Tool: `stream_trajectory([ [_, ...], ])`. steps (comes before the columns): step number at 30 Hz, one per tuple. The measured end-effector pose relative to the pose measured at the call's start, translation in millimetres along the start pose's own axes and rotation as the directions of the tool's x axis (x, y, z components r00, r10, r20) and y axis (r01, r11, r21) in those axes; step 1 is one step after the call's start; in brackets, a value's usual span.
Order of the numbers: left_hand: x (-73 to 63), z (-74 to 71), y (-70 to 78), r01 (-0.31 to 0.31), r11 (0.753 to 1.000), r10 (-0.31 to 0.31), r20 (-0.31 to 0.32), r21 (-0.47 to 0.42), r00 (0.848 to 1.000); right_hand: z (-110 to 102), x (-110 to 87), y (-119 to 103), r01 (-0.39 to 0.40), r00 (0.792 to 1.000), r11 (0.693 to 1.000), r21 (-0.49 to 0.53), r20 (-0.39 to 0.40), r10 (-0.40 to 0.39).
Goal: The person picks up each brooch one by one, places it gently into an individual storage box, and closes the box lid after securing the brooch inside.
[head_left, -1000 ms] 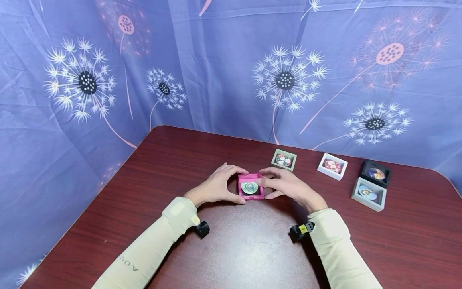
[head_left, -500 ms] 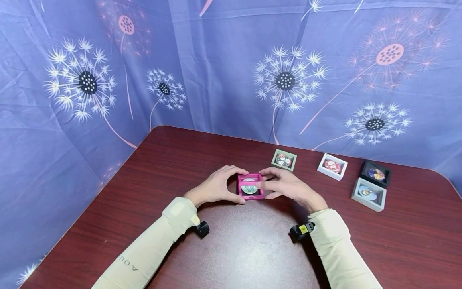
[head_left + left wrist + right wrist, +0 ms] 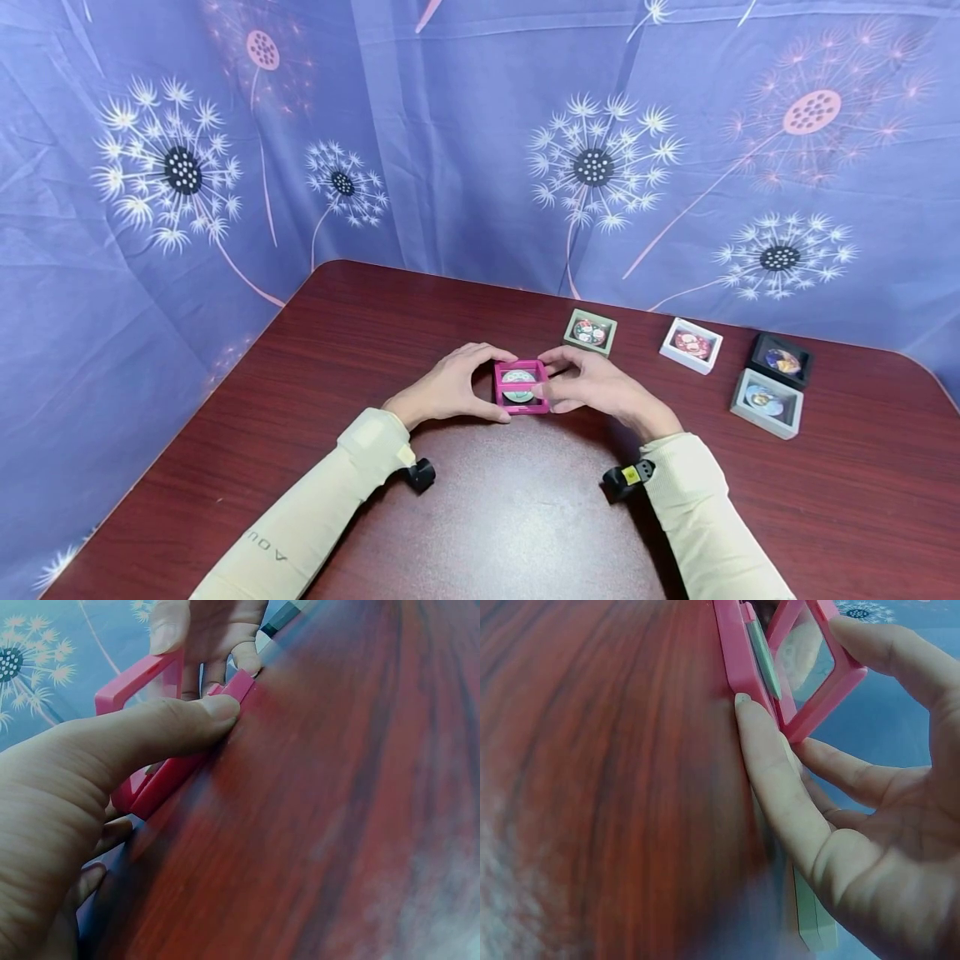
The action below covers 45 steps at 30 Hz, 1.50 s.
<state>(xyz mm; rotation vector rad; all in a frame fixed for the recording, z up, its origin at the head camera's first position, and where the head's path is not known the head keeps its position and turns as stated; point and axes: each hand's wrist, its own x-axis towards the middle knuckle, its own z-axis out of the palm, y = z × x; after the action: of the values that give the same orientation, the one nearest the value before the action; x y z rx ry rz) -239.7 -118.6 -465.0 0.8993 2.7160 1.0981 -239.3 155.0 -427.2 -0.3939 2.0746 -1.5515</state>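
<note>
A small pink hinged display case (image 3: 522,409) lies on the table between both hands. Its clear-windowed lid (image 3: 826,701) is tilted partway over the base. Inside sits a round, pale green disc (image 3: 764,660) with a printed design, partly hidden by the lid. The left hand (image 3: 457,385) grips the base from the left, its thumb (image 3: 161,727) along the near edge and fingers at the far side. From the right, the right hand (image 3: 600,385) holds the case, one fingertip on the lid's edge and another touching the base, as the right wrist view shows.
Behind the right hand stands a green case (image 3: 590,333). Farther right are a white case (image 3: 692,346), a black case (image 3: 780,360) and a grey case (image 3: 767,403), each holding a round disc. A blue dandelion-print curtain (image 3: 465,167) borders the dark red table (image 3: 360,308).
The pink lid has swung down toward the near side, its edge now crossing over the disc. The right fingertip has moved with it. The left hand keeps its place.
</note>
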Motion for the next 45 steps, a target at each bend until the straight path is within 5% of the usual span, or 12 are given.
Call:
stream_trajectory([
  [45,-0.4,-0.4,1.2,-0.007,1.0,0.007,0.009,-0.024,1.0,4.5,1.2,0.4,0.111,0.992,0.967,-0.229,-0.027,-0.12],
])
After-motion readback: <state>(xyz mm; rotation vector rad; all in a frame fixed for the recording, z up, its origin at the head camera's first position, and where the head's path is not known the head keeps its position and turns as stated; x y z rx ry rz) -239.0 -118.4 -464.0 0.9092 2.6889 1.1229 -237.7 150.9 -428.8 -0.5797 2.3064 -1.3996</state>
